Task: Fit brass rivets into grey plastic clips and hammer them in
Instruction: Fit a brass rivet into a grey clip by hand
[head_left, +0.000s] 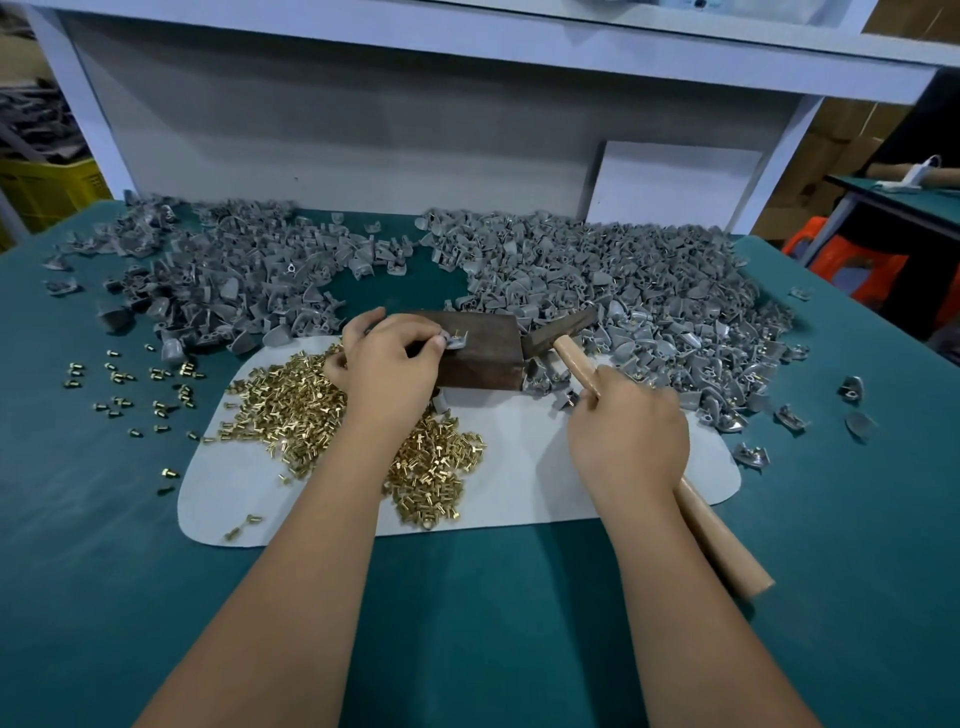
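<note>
I see a green table with a white mat in the middle. Grey clips lie in two heaps along the far edge, a left heap and a bigger right heap, and both crowd in around the dark block standing on the mat. The right heap spills onto the mat just beside the block. A pile of rivets covers the mat's left part, partly hidden under my left forearm, and loose rivets are scattered on the table to the left. A white board leans against the back panel.

My left hand rests at the block's left end, fingertips pinching a clip on the block's top, with rivet shanks standing up out of it. My right hand is curled around the hammer handle; the head sits just beside the block's right end, near the clip but apart from it.
</note>
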